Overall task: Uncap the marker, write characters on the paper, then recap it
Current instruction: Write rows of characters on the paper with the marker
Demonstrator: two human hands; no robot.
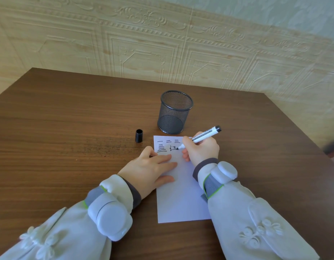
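A white sheet of paper [181, 199] lies on the brown table, with black characters written along its top edge in two rows. My right hand [201, 151] grips a white marker [203, 136] with a black end, its tip touching the paper beside the last character. My left hand [151, 169] rests flat with straight fingers on the paper's left edge, holding it down. The black cap [139, 135] stands upright on the table, left of the paper and apart from both hands.
A black wire-mesh pen cup [174, 112] stands just behind the paper, with nothing visible inside. The wooden table [68, 128] ends at a patterned wall at the back. The table's right edge runs diagonally near my right arm.
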